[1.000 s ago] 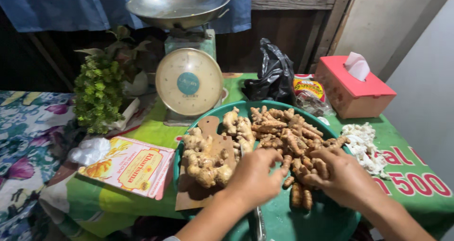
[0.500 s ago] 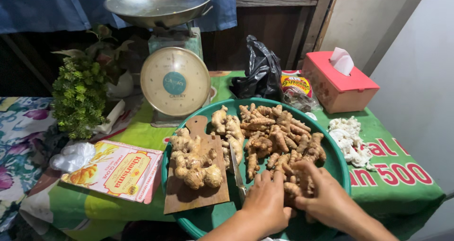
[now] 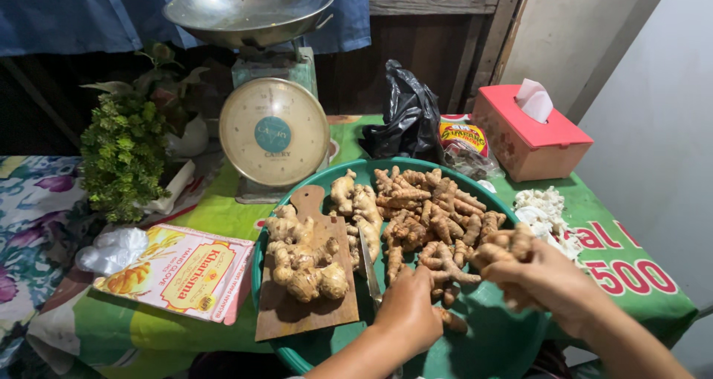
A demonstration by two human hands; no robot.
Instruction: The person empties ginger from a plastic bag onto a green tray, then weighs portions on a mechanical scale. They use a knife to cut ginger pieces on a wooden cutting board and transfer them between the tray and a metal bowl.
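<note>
Green cloth covers the surface (image 3: 223, 215), where a green basin (image 3: 512, 342) holds a heap of turmeric roots (image 3: 431, 208) beside ginger on a wooden board (image 3: 297, 316). Compared with a moment ago, the right hand (image 3: 542, 279) has lifted from the heap, now curled around several roots, while the left hand (image 3: 407, 312) stays low, fingers bent onto roots beside a knife (image 3: 369, 264).

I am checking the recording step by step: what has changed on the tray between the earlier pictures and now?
The right hand has lifted off the pile, its fingers closed on a few turmeric roots. The left hand has drawn back to the pile's near edge. The ginger on the cutting board, the knife, the scale and the tissue box stayed put.
</note>
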